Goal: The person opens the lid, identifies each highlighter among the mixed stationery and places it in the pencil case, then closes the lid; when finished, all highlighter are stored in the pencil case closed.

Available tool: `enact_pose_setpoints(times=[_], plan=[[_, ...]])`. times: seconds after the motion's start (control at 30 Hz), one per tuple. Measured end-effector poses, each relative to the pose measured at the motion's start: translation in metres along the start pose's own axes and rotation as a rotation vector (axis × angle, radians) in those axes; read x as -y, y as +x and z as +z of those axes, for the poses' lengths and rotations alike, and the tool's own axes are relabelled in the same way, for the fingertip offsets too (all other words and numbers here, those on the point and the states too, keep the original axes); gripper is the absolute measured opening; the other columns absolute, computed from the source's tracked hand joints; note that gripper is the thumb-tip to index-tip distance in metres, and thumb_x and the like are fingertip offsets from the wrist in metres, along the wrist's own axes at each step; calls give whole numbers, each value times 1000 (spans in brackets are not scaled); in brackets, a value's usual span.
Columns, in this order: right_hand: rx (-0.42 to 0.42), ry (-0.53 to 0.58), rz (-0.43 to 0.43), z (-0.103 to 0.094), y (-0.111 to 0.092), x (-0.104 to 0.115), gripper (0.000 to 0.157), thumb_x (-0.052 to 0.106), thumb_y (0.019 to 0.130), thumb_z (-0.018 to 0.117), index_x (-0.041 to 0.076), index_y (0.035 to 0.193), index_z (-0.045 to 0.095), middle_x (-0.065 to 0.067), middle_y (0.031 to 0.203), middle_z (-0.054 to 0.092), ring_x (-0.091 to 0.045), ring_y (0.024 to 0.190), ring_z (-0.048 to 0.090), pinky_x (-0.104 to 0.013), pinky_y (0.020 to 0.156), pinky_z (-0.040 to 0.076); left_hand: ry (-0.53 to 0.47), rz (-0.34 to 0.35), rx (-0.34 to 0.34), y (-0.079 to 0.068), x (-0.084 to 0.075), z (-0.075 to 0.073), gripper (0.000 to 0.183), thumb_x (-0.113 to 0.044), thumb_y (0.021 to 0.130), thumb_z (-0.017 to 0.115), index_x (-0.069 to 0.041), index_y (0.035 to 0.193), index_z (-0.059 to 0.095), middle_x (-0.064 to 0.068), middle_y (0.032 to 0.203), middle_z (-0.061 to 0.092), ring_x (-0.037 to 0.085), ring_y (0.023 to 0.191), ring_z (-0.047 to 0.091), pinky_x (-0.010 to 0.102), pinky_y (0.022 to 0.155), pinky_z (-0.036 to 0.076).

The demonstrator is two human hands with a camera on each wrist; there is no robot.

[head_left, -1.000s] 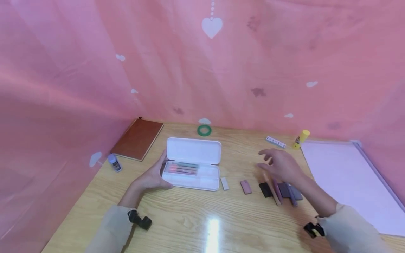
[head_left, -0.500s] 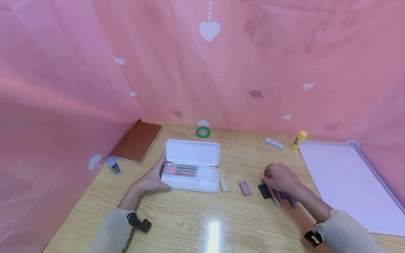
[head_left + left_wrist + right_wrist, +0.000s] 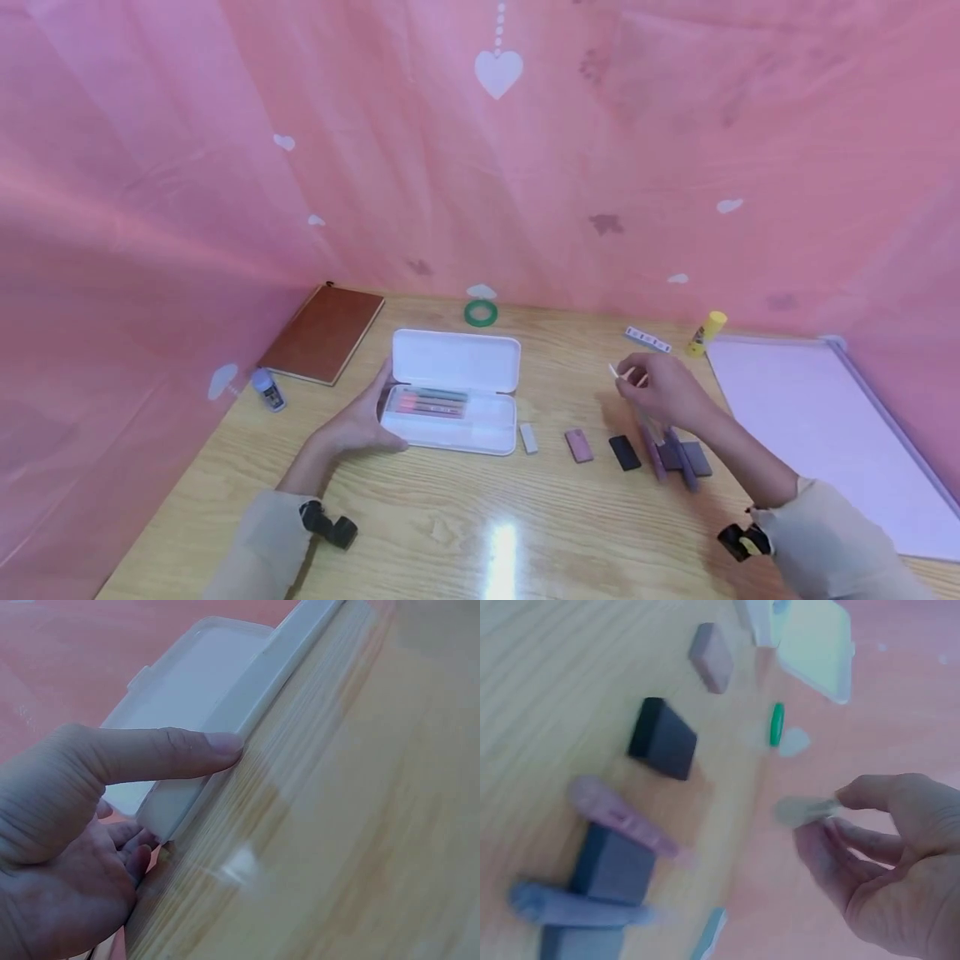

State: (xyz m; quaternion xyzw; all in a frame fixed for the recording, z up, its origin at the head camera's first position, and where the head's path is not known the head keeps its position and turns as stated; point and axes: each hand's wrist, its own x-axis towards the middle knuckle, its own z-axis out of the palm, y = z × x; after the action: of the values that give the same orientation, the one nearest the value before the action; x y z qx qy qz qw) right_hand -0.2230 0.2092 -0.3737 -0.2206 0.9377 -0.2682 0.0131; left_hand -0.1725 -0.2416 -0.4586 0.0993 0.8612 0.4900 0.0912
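A white pencil case [image 3: 491, 421] stands with its lid up, several pens [image 3: 431, 402] lying in its left part. My left hand [image 3: 363, 421] holds the case's left end, thumb along the front edge [image 3: 232, 742]. Above the table at the right, my right hand [image 3: 667, 387] pinches a pale beige pen [image 3: 806, 811], blurred in the right wrist view and partly hidden by the fingers. Below that hand, two purplish pens [image 3: 687, 468] lie across dark grey blocks [image 3: 697, 458] that look like erasers. A black block [image 3: 625, 452] lies to their left.
A pink block [image 3: 579, 446] and a white eraser [image 3: 528, 438] lie right of the case. Behind are green tape [image 3: 481, 313], a white strip [image 3: 648, 339] and a yellow glue stick [image 3: 707, 333]. A brown notebook [image 3: 326, 333] and small bottle [image 3: 268, 390] stand left, a white board [image 3: 817, 433] right.
My right hand came down to the pens, took hold of the beige one and lifted it off the black block's side. The left hand stays on the case.
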Motion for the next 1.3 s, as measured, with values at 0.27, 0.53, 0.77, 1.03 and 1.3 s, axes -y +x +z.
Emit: enact_pose_setpoints(times=[0.27,0.53,0.77,1.03,1.3], plan=[[59,107,-137,16,35,48,26,8,80,64,-4,103,65,-1,74,64,-10,59,55,-24,52,47,-29,12,5,3,2,3,138,-27,53,92,-49,145,-8,-2,151,27,23,143,15,55,113,10],[130,114,-377,66,78,114,15,9,82,67,0,94,71,0,72,65,-5,61,54,-20,58,48,-7,-13,-2,7,-3,4,141,-24,52,93,-48,145,-10,-5,155,19,19,144,11,54,114,9],[159,51,-483,113,97,159,8,9,83,67,7,88,73,2,71,66,-6,63,55,-21,61,45,11,-23,17,10,-7,5,142,-24,53,92,-35,149,-12,-2,158,13,20,144,10,52,114,9],[210,-37,-404,146,103,175,9,10,83,69,9,89,75,6,64,62,-9,62,51,-21,58,41,18,-3,24,9,-7,7,142,-21,54,91,-26,151,-12,2,158,12,20,144,9,51,115,9],[200,-63,-398,156,102,172,8,7,84,68,11,84,74,6,64,60,-10,63,48,-20,57,37,28,-32,27,10,-9,8,140,-21,56,91,-27,151,-12,4,158,13,21,143,12,52,115,8]])
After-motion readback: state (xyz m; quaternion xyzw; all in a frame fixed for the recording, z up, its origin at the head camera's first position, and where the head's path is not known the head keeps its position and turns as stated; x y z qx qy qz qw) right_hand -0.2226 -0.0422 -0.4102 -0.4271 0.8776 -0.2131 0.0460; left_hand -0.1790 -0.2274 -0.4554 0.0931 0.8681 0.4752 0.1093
